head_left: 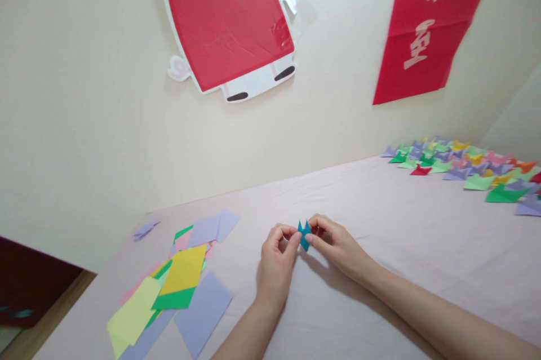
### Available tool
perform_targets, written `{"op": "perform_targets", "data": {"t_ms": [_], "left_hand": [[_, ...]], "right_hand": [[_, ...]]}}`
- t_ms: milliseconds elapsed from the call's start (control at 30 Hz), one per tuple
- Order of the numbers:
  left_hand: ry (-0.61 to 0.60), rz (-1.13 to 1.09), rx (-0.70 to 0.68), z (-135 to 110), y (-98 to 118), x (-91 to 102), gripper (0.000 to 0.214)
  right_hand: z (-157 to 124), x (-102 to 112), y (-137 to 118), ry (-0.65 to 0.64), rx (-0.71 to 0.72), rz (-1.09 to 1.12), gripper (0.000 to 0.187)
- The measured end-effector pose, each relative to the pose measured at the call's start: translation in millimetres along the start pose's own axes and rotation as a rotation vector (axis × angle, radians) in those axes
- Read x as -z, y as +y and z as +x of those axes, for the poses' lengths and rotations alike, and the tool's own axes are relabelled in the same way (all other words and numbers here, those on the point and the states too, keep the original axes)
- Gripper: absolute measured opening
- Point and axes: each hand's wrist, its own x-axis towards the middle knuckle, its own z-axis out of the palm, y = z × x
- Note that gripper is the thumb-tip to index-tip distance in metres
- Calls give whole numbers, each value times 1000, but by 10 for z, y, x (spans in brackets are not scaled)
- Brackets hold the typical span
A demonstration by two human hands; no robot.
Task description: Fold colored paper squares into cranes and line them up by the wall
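Note:
Between my two hands is a small piece of folded teal origami paper, with two sharp points upward and one pointed end down. My left hand pinches its left edge between thumb and fingers. On the opposite edge, my right hand pinches it the same way, its other fingers curled behind. The paper is held just above the pale cloth-covered surface. The fingertips behind the paper are partly hidden.
To the left lies a loose pile of coloured paper sheets, with small purple folded pieces beyond. Rows of folded paper figures stand at the far right. A wall with a red cartoon cutout and red banner borders the back.

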Motion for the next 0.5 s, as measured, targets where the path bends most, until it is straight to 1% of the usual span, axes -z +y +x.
{"op": "perform_targets", "data": {"t_ms": [67,267,400,500], "left_hand": [[-8,21,-19,-3,8,-2,14],[-5,25,-25,0,4,-6,14],[-4,22,-45,2,9,1,13],[-9,28,-51,0,13,5,13]], "right_hand": [[-1,-8,9,2,-7,-1,16],[13,-6,33,16,-92,89,21],[28,10,39,-16,-90,109,20],[27,11,38,-15,-87,107,20]]}}
